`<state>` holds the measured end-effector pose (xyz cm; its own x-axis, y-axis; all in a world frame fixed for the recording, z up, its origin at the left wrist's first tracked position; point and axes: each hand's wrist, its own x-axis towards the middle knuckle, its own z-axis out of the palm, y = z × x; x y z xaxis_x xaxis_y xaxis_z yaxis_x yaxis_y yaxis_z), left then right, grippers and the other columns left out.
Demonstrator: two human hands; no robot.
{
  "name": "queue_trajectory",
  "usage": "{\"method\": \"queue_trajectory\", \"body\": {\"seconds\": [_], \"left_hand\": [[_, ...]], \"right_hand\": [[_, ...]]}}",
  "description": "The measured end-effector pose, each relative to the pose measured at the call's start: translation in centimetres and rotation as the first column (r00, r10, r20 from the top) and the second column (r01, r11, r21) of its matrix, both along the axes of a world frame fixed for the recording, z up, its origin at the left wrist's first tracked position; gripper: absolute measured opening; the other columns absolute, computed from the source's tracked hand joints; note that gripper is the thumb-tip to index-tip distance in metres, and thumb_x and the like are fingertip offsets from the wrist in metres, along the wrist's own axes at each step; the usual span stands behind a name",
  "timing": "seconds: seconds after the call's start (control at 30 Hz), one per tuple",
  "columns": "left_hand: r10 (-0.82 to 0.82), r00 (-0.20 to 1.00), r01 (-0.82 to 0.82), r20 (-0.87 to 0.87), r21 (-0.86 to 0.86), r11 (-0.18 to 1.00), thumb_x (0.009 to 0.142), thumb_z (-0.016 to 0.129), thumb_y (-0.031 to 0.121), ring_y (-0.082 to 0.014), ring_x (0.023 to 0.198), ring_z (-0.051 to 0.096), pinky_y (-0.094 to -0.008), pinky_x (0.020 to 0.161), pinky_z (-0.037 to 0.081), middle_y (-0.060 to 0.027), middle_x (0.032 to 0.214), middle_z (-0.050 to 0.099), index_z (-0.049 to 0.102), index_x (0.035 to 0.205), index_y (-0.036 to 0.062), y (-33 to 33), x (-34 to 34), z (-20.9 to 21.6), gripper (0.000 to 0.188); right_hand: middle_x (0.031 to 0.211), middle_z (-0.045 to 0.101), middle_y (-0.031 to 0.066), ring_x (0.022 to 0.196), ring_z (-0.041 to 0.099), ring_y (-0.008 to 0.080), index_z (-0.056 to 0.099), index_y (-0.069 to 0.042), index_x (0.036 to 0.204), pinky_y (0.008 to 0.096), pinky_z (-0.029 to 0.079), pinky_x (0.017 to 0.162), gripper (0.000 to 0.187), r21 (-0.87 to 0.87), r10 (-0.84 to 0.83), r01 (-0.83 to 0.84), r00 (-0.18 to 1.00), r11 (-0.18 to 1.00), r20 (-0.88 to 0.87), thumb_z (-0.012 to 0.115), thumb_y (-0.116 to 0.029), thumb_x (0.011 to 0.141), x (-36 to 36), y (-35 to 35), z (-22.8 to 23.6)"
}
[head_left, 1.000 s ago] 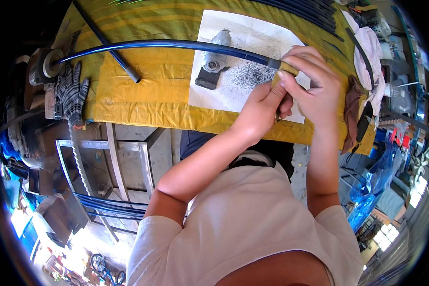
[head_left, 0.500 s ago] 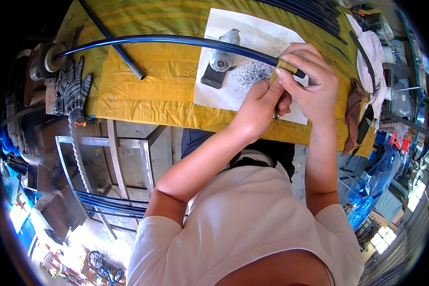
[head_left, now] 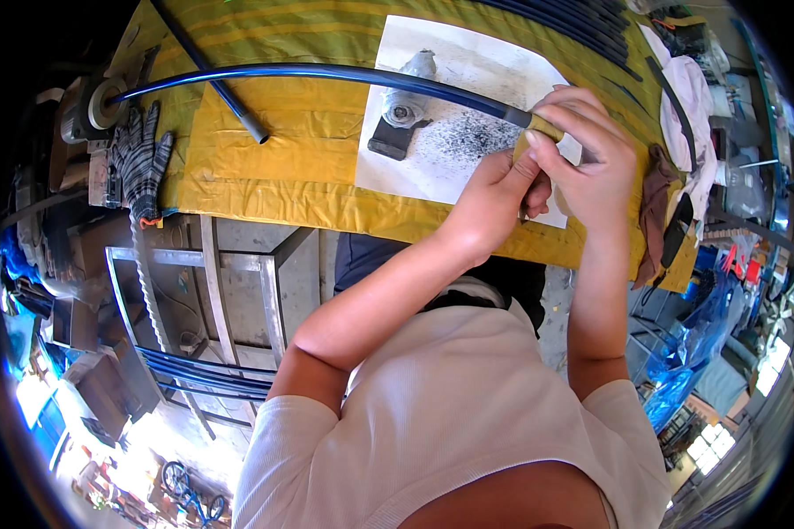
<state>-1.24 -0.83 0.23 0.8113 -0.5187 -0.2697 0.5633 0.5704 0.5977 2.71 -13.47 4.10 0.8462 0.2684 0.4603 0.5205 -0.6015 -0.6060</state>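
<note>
A long, glossy dark blue rod (head_left: 326, 74) runs across the table to my hands, its right end dull grey. Around that end is folded a tan strip (head_left: 545, 129) that looks like sandpaper. My right hand (head_left: 595, 145) pinches the strip against the rod, thumb below and fingers curled over the top. Just below and to the left, my left hand (head_left: 503, 194) is closed on the strip's lower part, its fingers partly hidden. The rod's very tip is covered by the strip and my right fingers. Beneath lies a white sheet (head_left: 401, 176) sprinkled with black dust.
On the sheet are a grey wrapped bundle (head_left: 403, 106) and a black block (head_left: 390, 141). A second dark tube (head_left: 229, 106) crosses under the rod. By its left end sit a round grey disc (head_left: 106, 104) and a striped glove (head_left: 141, 163). More dark tubes (head_left: 573, 31) lie at the back.
Both hands have slid slightly right along the rod with the strip. The strip now covers the rod's tip, which stuck out dark beyond it before.
</note>
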Motion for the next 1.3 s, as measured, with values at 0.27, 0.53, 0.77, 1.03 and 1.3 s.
{"method": "queue_trajectory", "body": {"seconds": [0.27,0.53,0.77,1.03,1.3], "left_hand": [[-0.022,1.000,0.022,0.008,-0.009,1.000,0.094,0.045,0.038,-0.0064,0.062,0.046,-0.0220,0.054,0.036,0.0022,0.068,0.049,0.052,0.077,0.0078,-0.9,-0.4,-0.2,0.035],[-0.024,1.000,0.024,-0.011,-0.008,1.000,0.095,0.044,0.037,-0.0067,0.060,0.042,-0.0223,0.054,0.036,0.0023,0.068,0.047,0.050,0.079,0.0071,-0.5,-0.1,-0.3,0.035],[0.036,0.999,-0.035,0.026,-0.018,0.999,0.097,0.039,0.033,-0.0103,0.060,0.040,-0.0240,0.059,0.036,0.0005,0.065,0.043,0.047,0.079,0.0057,1.1,0.6,-0.4,0.034],[0.064,0.997,-0.063,0.041,-0.011,0.998,0.097,0.039,0.032,-0.0106,0.060,0.040,-0.0243,0.059,0.037,-0.0001,0.065,0.042,0.046,0.079,0.0052,1.4,0.6,-0.5,0.033],[0.046,0.999,-0.046,0.028,-0.014,0.999,0.097,0.041,0.035,-0.0104,0.059,0.039,-0.0245,0.059,0.037,0.0004,0.065,0.043,0.046,0.078,0.0061,0.9,0.4,-0.3,0.035]], "right_hand": [[0.081,0.062,0.0099,0.082,0.060,0.0219,0.065,0.002,0.083,0.0288,0.047,0.072,0.023,-0.011,0.001,-0.001,1.000,1.000,-0.008,0.070,0.003,0.061,-0.5,-1.2,0.3],[0.080,0.062,0.0098,0.081,0.060,0.0216,0.065,0.002,0.082,0.0280,0.047,0.071,0.023,-0.017,-0.006,0.006,1.000,1.000,-0.015,0.072,0.002,0.060,-0.3,-0.6,0.4],[0.080,0.062,0.0093,0.078,0.060,0.0212,0.065,0.001,0.081,0.0273,0.048,0.068,0.022,-0.001,0.016,-0.016,0.999,1.000,0.046,0.072,0.001,0.060,0.9,1.5,0.0],[0.080,0.062,0.0098,0.078,0.061,0.0208,0.065,0.001,0.081,0.0268,0.048,0.067,0.023,0.041,0.043,-0.044,0.998,0.998,0.037,0.072,0.002,0.059,1.1,1.9,-0.3],[0.081,0.062,0.0100,0.079,0.061,0.0212,0.065,0.002,0.081,0.0277,0.048,0.070,0.023,0.033,0.030,-0.031,0.999,0.999,0.031,0.072,0.002,0.059,0.8,1.1,-0.4]]}}
